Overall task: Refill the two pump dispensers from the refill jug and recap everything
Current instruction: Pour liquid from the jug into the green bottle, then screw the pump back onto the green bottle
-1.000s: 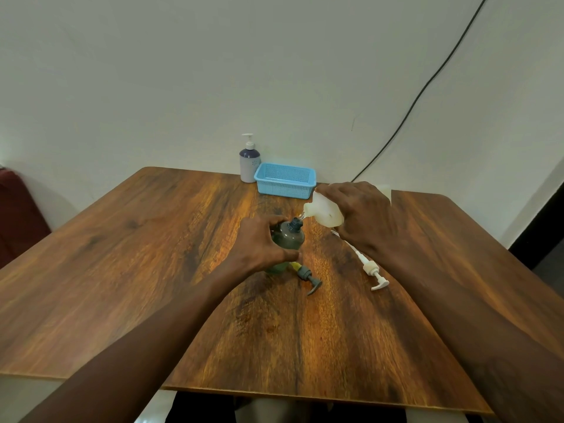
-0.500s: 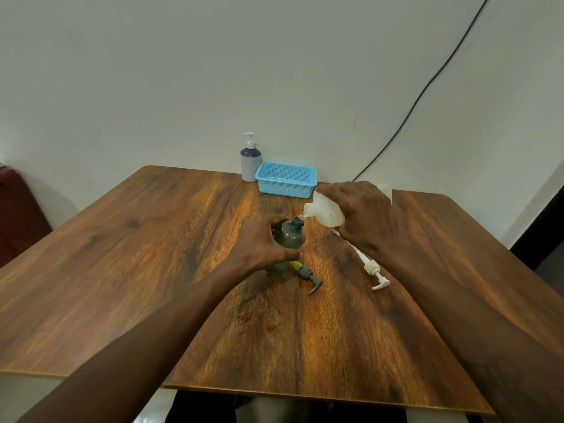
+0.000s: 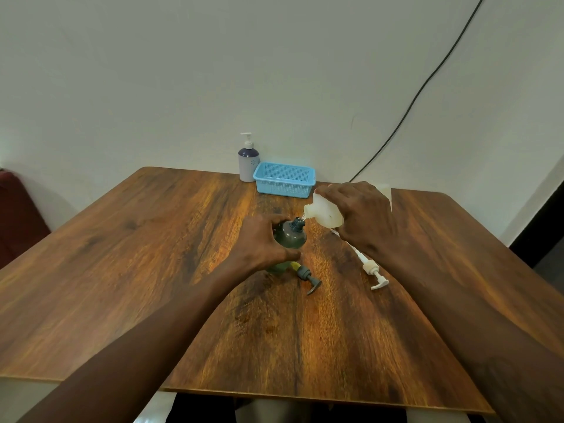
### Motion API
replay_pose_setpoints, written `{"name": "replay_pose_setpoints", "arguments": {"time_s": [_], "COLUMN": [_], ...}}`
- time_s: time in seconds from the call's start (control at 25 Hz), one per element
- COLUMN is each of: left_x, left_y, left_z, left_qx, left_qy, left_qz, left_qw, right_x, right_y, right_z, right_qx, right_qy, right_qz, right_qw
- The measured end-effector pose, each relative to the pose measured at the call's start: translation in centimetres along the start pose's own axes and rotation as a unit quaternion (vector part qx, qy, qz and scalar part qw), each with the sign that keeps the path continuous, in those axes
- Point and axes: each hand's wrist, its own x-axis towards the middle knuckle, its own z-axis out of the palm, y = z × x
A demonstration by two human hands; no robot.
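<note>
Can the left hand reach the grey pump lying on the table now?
Probably yes: the grey pump lies close beside the left hand, nothing between them. But that hand grips the green bottle under the tilted jug.

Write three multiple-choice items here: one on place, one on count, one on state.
1. The blue basket stands: A) at the near edge; B) at the far edge, beside the white dispenser; C) on the floor.
2. Loose pumps lying on the table: A) one; B) two; C) three.
3. The refill jug is: A) upright; B) lying flat; C) tilted, spout at the dark bottle.
1B, by the wall; 2B, a grey pump, a white pump; 3C, the right hand tips it, the left hand grips the bottle.
</note>
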Motion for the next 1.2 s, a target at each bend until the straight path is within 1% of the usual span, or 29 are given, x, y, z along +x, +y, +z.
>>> {"name": "replay_pose_setpoints", "arguments": {"time_s": [0.16, 0.24, 0.36, 0.44, 0.56, 0.64, 0.8, 1.0, 1.2], "left_x": [0.1, 0.1, 0.2, 0.2, 0.2, 0.2, -0.2, -0.6, -0.6], "left_y": [0.2, 0.2, 0.2, -0.1, -0.9, -1.3, -1.5, -1.3, -1.0], "left_z": [0.2, 0.3, 0.5, 0.6, 0.7, 0.6, 0.6, 0.6, 0.8], "left_qx": [-0.001, 0.0, -0.01, -0.01, -0.011, -0.015, -0.035, -0.037, -0.031], "left_qy": [0.004, 0.003, 0.004, 0.01, 0.025, 0.038, 0.061, 0.073, 0.073], "left_qz": [0.002, 0.003, -0.004, -0.014, -0.028, -0.034, -0.034, -0.035, -0.028], "left_qw": [1.0, 1.0, 1.0, 1.0, 0.999, 0.999, 0.997, 0.996, 0.996], "right_x": [-0.3, -0.5, -1.1, -1.4, -1.6, -1.9, -2.7, -3.2, -3.7], "right_y": [-0.1, -0.1, -0.2, -0.3, 0.0, 0.4, 1.4, 2.2, 2.1], "right_z": [-0.1, 0.0, 0.6, 1.3, 2.7, 3.8, 5.6, 6.1, 5.6], "right_qx": [0.027, 0.069, 0.142, 0.161, 0.197, 0.234, 0.304, 0.357, 0.37], "right_qy": [-0.002, -0.002, 0.035, 0.05, 0.032, 0.017, -0.005, -0.001, -0.01], "right_qz": [0.001, 0.014, 0.04, 0.094, 0.208, 0.244, 0.267, 0.299, 0.295], "right_qw": [1.0, 0.998, 0.988, 0.981, 0.958, 0.941, 0.914, 0.885, 0.881]}}
